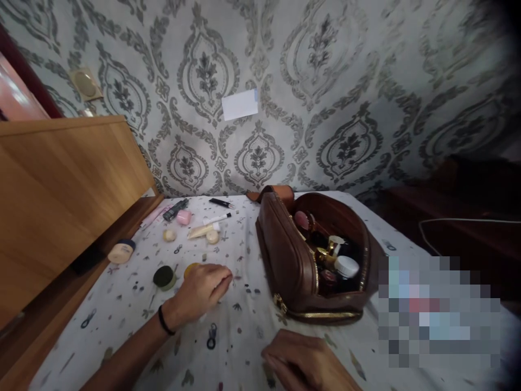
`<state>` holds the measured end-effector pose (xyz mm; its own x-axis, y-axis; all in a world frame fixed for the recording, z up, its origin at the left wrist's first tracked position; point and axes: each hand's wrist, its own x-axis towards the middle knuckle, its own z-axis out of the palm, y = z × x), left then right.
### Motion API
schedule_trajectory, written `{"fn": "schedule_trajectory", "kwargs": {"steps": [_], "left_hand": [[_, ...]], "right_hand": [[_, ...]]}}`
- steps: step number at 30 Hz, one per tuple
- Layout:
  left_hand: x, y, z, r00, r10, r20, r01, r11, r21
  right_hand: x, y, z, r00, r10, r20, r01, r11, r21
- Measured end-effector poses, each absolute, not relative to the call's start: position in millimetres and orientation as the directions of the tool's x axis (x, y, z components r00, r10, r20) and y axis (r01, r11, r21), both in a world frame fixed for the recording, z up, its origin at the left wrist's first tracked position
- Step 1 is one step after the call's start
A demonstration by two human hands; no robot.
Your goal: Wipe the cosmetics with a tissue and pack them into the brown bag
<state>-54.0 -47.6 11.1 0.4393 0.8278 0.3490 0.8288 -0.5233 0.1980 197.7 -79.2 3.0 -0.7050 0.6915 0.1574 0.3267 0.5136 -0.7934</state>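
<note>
My left hand (203, 289), with a dark band on its wrist, is closed just above the patterned white cloth. Its curled fingers hide whatever they may hold. Right behind it, partly covered, shows a yellow round item (190, 270). To its left stands a small green jar with a dark lid (164, 277). My right hand (303, 359) is low in the view, in front of the bag, with its fingers bent inward and their tips out of sight. A brown leather toiletry bag (285, 255) lies unzipped, with cosmetics inside, among them a white-capped jar (347, 266).
Tubes (203, 231), a pink item (184, 217), a black pen-like stick (221, 202) and a beige jar with a dark lid (121, 251) lie at the left and back. A wooden panel (73, 201) borders the left; a patterned wall (260, 157) stands behind.
</note>
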Motion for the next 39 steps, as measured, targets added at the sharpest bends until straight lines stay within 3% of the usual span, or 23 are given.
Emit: {"fn": "schedule_trajectory", "kwargs": {"steps": [3, 8, 10, 15, 20, 27, 30, 34, 39], "left_hand": [[-56, -56, 2, 0.446, 0.820, 0.359, 0.821, -0.534, 0.203], [-56, -69, -13, 0.464, 0.799, 0.383, 0.800, -0.563, 0.205], [-56, -73, -19, 0.472, 0.785, 0.402, 0.791, -0.578, 0.200], [-56, -75, -30, 0.481, 0.775, 0.410, 0.789, -0.587, 0.184], [-55, -75, -33, 0.465, 0.776, 0.427, 0.790, -0.581, 0.195], [-65, -73, -14, 0.329, 0.724, 0.607, 0.771, -0.577, 0.270], [-90, -60, 4, 0.189, 0.773, 0.606, 0.849, -0.438, 0.294], [-143, -27, 20, -0.104, 0.906, 0.410, 0.977, 0.015, 0.213], [-204, 9, 3, -0.259, 0.907, 0.332, 0.956, 0.192, 0.222]], "right_hand": [[177, -77, -3, -0.697, 0.708, 0.112, 0.282, 0.415, -0.865], [141, -75, -17, -0.678, 0.721, -0.145, 0.188, -0.021, -0.982], [130, -73, -23, -0.663, 0.729, -0.172, 0.139, -0.106, -0.985], [119, -70, -40, -0.578, 0.810, -0.096, 0.102, -0.044, -0.994], [123, -70, -50, -0.599, 0.795, -0.095, 0.149, -0.007, -0.989], [127, -71, -54, -0.627, 0.769, -0.124, 0.141, -0.044, -0.989], [128, -71, -55, -0.624, 0.769, -0.137, 0.157, -0.049, -0.986], [128, -71, -54, -0.620, 0.772, -0.136, 0.156, -0.048, -0.987], [126, -72, -54, -0.601, 0.791, -0.113, 0.135, -0.039, -0.990]]}}
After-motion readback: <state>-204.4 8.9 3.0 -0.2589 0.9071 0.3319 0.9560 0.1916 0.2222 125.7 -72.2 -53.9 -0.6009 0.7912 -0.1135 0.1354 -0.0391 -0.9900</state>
